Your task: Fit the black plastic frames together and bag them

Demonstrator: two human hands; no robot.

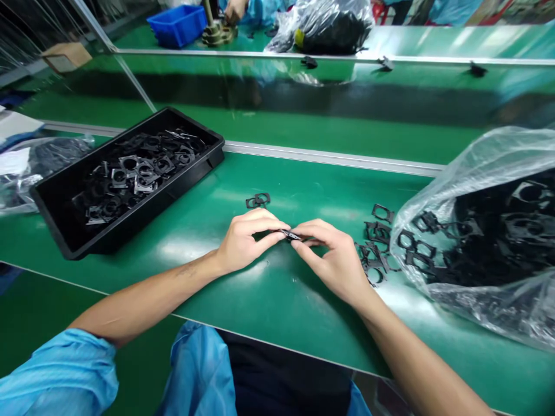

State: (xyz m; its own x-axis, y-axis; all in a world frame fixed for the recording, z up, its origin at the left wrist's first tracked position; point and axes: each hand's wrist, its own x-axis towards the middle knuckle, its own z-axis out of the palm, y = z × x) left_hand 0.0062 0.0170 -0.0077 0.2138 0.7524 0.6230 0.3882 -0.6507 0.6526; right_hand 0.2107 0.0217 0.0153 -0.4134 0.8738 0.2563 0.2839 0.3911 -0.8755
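Note:
My left hand [247, 240] and my right hand [333, 257] meet at the middle of the green table, fingers pinched together. Between their fingertips they hold a small black plastic frame part [289, 235], seen edge-on. A pair of the same black parts [258, 200] lies just beyond my left hand. Several loose black parts [376, 242] lie on the table right of my right hand, spilling from a clear plastic bag [489, 190] full of them.
A black tray [56, 216] holding several black parts sits at the left. A metal rail [329, 157] divides the table from the green belt behind. Far back are a blue bin [177, 24], a dark plastic bag [329, 26] and another person's hand [235, 10].

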